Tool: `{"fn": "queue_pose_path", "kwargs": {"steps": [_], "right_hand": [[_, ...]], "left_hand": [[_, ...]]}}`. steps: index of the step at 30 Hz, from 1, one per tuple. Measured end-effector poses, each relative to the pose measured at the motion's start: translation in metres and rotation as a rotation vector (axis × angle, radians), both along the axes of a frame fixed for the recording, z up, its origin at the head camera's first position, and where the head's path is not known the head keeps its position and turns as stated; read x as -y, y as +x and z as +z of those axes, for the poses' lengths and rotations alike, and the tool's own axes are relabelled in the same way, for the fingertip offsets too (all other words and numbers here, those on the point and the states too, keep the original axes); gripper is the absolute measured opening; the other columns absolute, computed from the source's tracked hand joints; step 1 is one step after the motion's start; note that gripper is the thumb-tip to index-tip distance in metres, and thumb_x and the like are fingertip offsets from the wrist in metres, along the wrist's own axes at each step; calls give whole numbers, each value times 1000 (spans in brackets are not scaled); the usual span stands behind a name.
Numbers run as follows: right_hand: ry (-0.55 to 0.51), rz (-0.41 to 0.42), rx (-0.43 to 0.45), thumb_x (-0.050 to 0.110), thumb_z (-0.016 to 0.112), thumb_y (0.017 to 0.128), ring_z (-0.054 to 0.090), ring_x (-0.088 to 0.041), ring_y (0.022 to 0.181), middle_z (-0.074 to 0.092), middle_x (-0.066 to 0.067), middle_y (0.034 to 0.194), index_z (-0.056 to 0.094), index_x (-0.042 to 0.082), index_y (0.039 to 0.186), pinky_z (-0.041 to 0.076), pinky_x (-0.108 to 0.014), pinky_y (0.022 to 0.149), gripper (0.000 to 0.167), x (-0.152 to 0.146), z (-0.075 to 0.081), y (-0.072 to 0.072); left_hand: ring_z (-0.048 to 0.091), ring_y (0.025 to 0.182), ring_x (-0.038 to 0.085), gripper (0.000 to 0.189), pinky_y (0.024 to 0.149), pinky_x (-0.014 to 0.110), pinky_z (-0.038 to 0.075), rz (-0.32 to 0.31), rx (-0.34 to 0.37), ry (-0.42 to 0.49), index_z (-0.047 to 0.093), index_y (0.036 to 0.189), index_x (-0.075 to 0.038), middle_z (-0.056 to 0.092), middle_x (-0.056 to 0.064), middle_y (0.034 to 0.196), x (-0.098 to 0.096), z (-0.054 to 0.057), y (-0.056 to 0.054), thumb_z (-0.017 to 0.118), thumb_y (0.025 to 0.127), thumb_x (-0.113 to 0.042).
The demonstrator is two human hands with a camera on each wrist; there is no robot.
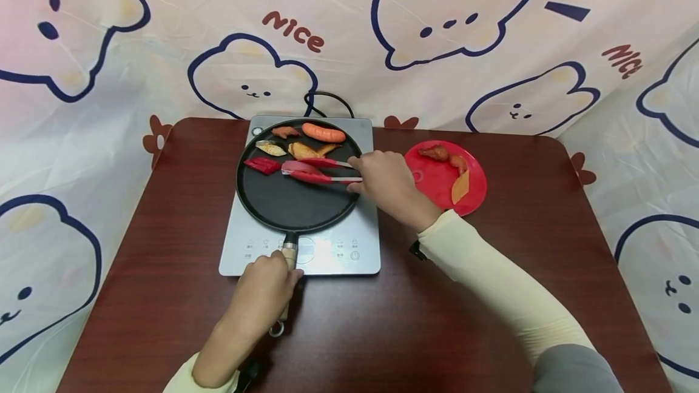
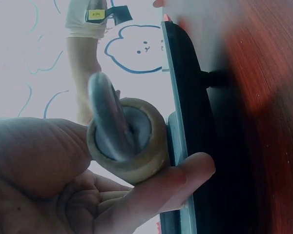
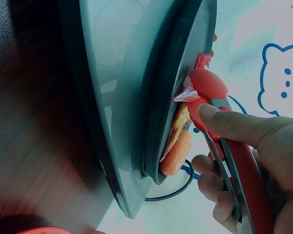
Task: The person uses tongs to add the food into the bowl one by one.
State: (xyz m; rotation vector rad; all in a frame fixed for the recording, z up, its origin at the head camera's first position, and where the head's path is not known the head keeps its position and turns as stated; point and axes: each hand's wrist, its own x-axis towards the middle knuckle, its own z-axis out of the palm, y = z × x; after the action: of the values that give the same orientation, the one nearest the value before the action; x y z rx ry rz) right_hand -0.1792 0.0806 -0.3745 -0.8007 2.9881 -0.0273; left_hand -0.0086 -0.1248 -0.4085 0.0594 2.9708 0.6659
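Note:
My left hand (image 1: 263, 291) grips the wooden handle (image 2: 156, 146) of a black frying pan (image 1: 297, 202). Its metal hanging ring (image 2: 110, 117) faces the left wrist camera. Over the pan, my right hand (image 1: 390, 185) holds red-tipped tongs (image 3: 239, 170), their tips closed around a pinkish piece (image 1: 302, 167) whose kind I cannot tell. Beside it in the pan lie a deep red piece (image 1: 263, 165), a pale yellowish piece (image 1: 271, 148), a golden-brown piece resembling a chicken wing (image 1: 303, 151), a scored sausage (image 1: 323, 133) and a small brown piece (image 1: 286, 131).
Under the pan is a silver induction cooker (image 1: 338, 262) with a black cord (image 1: 333, 95) behind it. To the right, a red plate (image 1: 431, 184) bears a few brown pieces and a flat orange-tan piece (image 1: 460, 187). A patterned cloth (image 1: 349, 35) hangs behind the brown table (image 1: 180, 217).

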Motion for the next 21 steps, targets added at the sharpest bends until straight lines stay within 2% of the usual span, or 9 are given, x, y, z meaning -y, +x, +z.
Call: {"fn": "queue_pose_path", "kwargs": {"steps": [7,17,21], "right_hand": [[16,14,-52,43,83,85,58,-16,63,66,-2,74,73,18,119,44,-29,52,44,3,-2,1],[-6,4,-41,43,83,84,59,-16,65,66,-2,74,73,19,120,43,-29,52,45,3,-5,0],[-7,-4,-30,43,83,84,60,-17,67,69,-3,79,72,20,124,45,-29,54,48,4,-5,-1]], "left_hand": [[68,60,39,30,52,48,52,-2,-9,4,61,79,6,64,24,67,0,0,0,81,86,-15],[68,60,38,29,52,47,52,4,-7,7,61,80,7,64,25,68,0,1,0,81,86,-15],[68,59,38,29,52,47,52,0,-10,4,61,80,6,64,24,67,0,1,0,80,87,-15]]}}
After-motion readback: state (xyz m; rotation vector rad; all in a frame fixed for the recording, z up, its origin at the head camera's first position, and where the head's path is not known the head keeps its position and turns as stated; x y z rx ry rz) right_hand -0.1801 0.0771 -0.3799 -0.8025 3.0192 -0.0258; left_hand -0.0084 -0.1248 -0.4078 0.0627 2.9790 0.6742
